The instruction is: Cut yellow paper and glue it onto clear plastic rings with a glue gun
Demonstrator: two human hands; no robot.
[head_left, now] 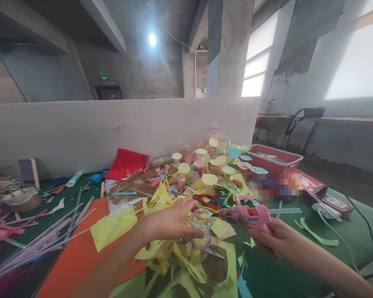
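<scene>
Clear cup (202, 229), just right of lower centre, is pinched in the left hand (170, 219); the right hand (272, 236), wrapped round a pink glue gun (248, 215), should steady the nozzle (216, 214) beside its rim (202, 210).

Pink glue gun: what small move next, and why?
Perhaps touch the nozzle to the coloured rim of the clear cup-like piece: the right hand aims the pink glue gun there, close by, and the left hand holds the piece.
</scene>
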